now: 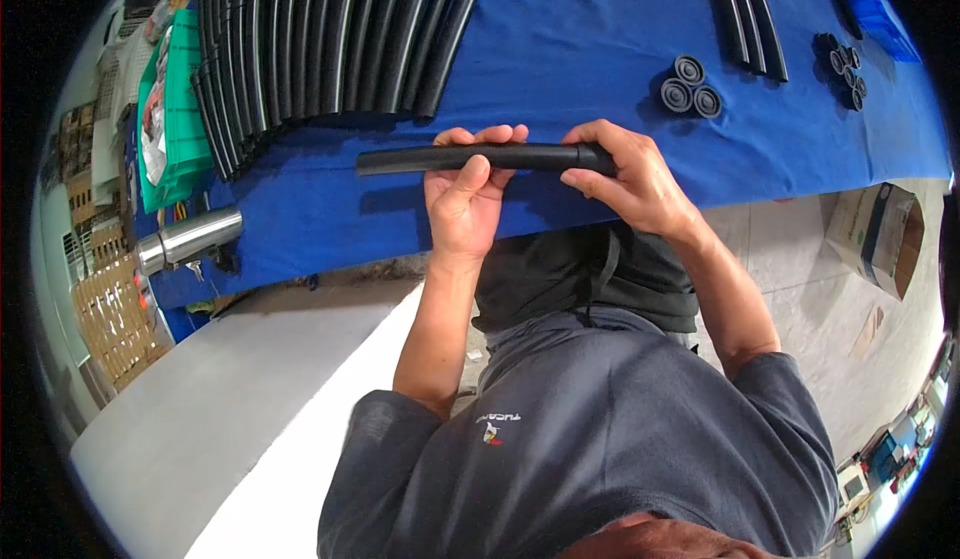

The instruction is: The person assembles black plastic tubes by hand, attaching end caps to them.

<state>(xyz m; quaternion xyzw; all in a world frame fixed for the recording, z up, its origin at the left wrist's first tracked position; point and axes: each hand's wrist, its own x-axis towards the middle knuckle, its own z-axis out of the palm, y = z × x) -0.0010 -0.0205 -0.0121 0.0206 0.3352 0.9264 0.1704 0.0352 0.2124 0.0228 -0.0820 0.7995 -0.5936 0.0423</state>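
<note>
A black tube (395,161) lies level across both hands, just above the front part of the blue-covered table. My left hand (468,199) is closed around its middle, with the thumb in front and the fingertips showing over the far side. At the tube's right end, my right hand (630,174) grips a slightly wider collar-like section (592,158) between thumb and fingers. The palm hides the very tip of that end. The tube's left end sticks out free past my left hand.
Many black tubes (330,39) lie side by side at the back left. Three round black caps (690,87) and a few more tubes (745,19) are to the right. A green bin (183,109) and a metal cylinder (200,236) stand left. A cardboard box (875,239) is on the floor.
</note>
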